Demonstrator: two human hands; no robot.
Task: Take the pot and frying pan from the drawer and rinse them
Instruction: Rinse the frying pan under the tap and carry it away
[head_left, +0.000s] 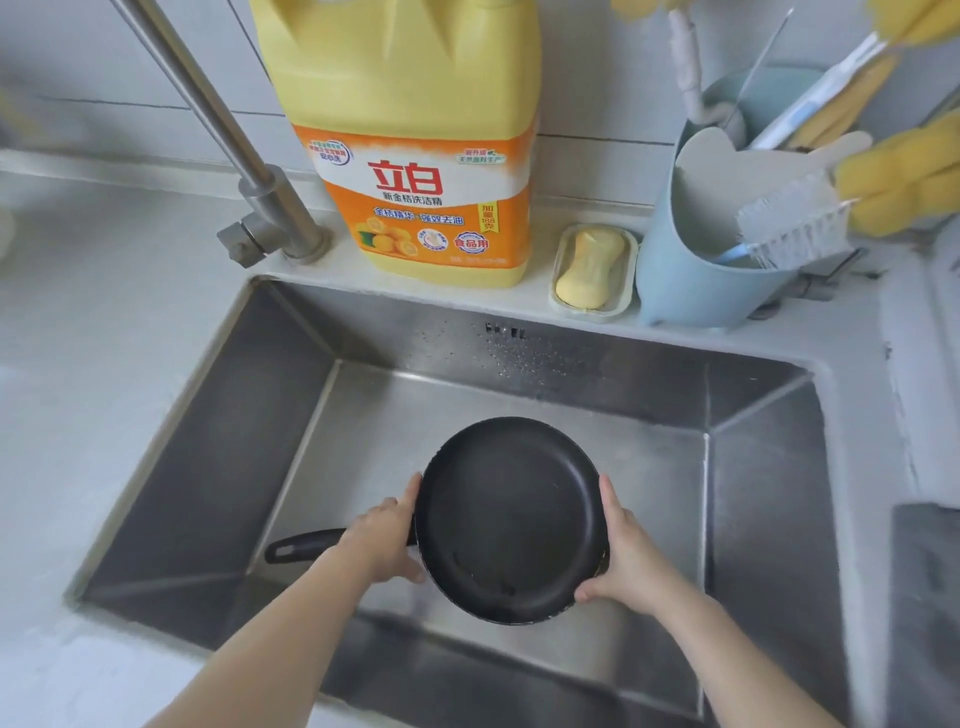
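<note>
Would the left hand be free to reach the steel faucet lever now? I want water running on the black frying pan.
Probably not yet: the left hand grips the black frying pan by its rim, as does the right hand. The path to the steel faucet lever looks unobstructed once it lets go.

head view: worn on the person's head | faces forward and steeply down into the sink (270, 436) | close, forearms entering from the bottom edge | wide-angle bending at the edges | tap (244, 171) and back wall at top
</note>
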